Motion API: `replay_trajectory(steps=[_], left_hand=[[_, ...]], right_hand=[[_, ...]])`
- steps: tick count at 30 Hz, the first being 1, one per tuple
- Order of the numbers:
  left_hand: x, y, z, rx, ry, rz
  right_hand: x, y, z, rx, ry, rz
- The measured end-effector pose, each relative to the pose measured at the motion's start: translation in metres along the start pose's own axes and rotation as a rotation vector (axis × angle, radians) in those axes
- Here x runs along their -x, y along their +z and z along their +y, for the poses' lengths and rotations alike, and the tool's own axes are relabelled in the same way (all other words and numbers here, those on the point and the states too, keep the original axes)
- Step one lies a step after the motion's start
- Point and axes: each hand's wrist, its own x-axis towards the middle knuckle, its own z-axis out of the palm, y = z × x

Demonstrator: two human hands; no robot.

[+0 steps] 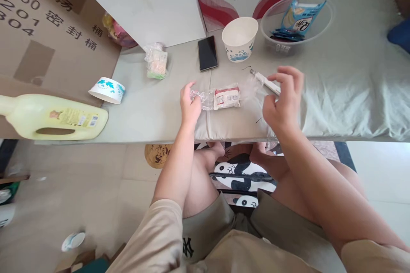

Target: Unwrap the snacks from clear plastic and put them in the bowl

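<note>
My left hand (pixel 191 104) pinches the crumpled end of a clear plastic wrapper (pixel 206 99). Inside that wrapper lies a small red and white packet (pixel 226 97) with printed text, resting on the cloth. My right hand (pixel 285 100) hovers to the right of the packet, fingers curled and thumb apart from them. A slim white tool with a metal tip (pixel 265 82) shows in the gap between its fingers and thumb; it seems to lie behind the hand, not gripped. Blurred clear film (pixel 252 86) lies between packet and tool.
Behind the hands are a black phone (pixel 208 53), a paper bowl (pixel 240 39) and a clear plastic bowl (pixel 328 19) with snack packets. Leftward are a wrapped packet (pixel 157 64), a tipped paper bowl (pixel 108 90) and a yellow jug (pixel 60 117). Boxes (pixel 153 8) stand at the back.
</note>
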Motion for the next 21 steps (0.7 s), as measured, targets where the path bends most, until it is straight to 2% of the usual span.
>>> replay_trajectory(steps=[3, 7, 10, 14, 17, 21], left_hand=[[0.002, 0.0, 0.004, -0.163, 0.097, -0.107], [0.004, -0.006, 0.013, -0.253, 0.17, -0.151], [0.005, -0.014, 0.022, -0.211, 0.241, -0.063], [0.012, -0.023, 0.038, -0.081, 0.351, 0.04], [0.024, -0.027, 0.045, 0.075, 0.274, 0.0], [0.035, -0.036, 0.043, 0.226, 0.128, -0.087]], right_hand=[[0.001, 0.005, -0.008, 0.111, -0.115, -0.181], [-0.004, 0.018, -0.007, 0.224, -0.051, -0.243], [-0.009, 0.015, -0.004, 0.188, -0.031, -0.211], [-0.008, -0.006, -0.002, 0.108, -0.023, -0.053], [0.0, -0.018, -0.004, 0.124, -0.031, -0.018], [0.011, -0.016, -0.012, 0.168, -0.124, -0.224]])
